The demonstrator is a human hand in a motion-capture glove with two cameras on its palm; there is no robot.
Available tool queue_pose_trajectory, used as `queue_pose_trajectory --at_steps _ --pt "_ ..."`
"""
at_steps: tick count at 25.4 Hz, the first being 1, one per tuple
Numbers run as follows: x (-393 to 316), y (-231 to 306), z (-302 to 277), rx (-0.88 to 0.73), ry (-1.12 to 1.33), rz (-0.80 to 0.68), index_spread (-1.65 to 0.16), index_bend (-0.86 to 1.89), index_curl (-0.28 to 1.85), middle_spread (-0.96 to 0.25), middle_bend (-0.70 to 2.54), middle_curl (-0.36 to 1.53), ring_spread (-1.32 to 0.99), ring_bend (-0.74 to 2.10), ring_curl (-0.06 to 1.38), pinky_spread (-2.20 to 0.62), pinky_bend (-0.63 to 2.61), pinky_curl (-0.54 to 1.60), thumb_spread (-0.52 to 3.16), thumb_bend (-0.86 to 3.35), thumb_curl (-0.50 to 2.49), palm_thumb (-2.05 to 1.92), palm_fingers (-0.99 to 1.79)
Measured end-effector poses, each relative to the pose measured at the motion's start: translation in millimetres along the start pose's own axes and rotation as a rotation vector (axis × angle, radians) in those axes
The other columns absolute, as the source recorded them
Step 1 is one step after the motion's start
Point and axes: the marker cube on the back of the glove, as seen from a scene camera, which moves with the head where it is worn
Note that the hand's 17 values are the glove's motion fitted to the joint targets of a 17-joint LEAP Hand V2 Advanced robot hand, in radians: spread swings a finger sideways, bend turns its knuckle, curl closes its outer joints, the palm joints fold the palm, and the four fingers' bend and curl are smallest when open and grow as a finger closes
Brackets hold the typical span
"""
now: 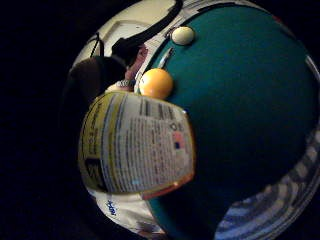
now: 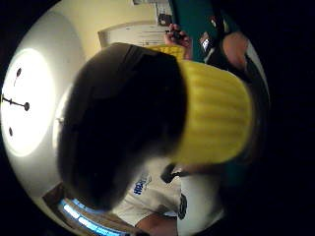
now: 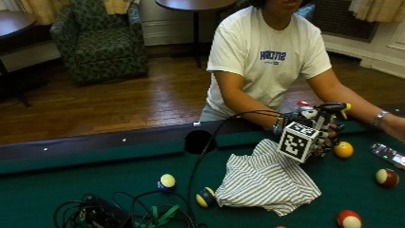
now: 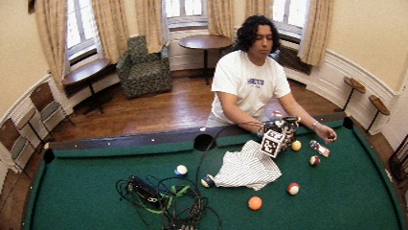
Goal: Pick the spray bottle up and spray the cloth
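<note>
The gloved right hand (image 3: 324, 132) holds the spray bottle (image 3: 328, 112) above the pool table (image 3: 76, 183), its fingers (image 3: 332, 134) curled round the bottle's body, which they and the rig mostly hide. Only the nozzle head shows above the fingers. The striped cloth (image 3: 267, 178) lies just below and beside them. A yellow ball (image 3: 343, 149) rests beyond the fingertips.

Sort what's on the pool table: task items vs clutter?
Task items: spray bottle, held off the felt in the gloved right hand; striped cloth, lying on the felt beside it.

Clutter: yellow ball, other pool balls, cable tangle, phone.
</note>
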Motion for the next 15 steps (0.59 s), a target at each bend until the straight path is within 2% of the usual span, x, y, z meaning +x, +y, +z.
queue_pose_trajectory --at_steps 7,15 --pt "-4.9 44.5 -35.9 0.064 0.287 0.012 -0.36 0.08 0.48 -0.16 0.31 0.44 -0.12 0.44 0.4 0.11 0.32 0.38 0.87 -0.08 0.56 0.53 0.64" --pt "-52.6 101.4 -86.7 0.18 0.679 -0.021 -0.38 0.1 0.38 -0.13 0.24 0.4 -0.09 0.38 0.35 0.18 0.35 0.37 0.92 -0.05 0.48 0.44 0.61"
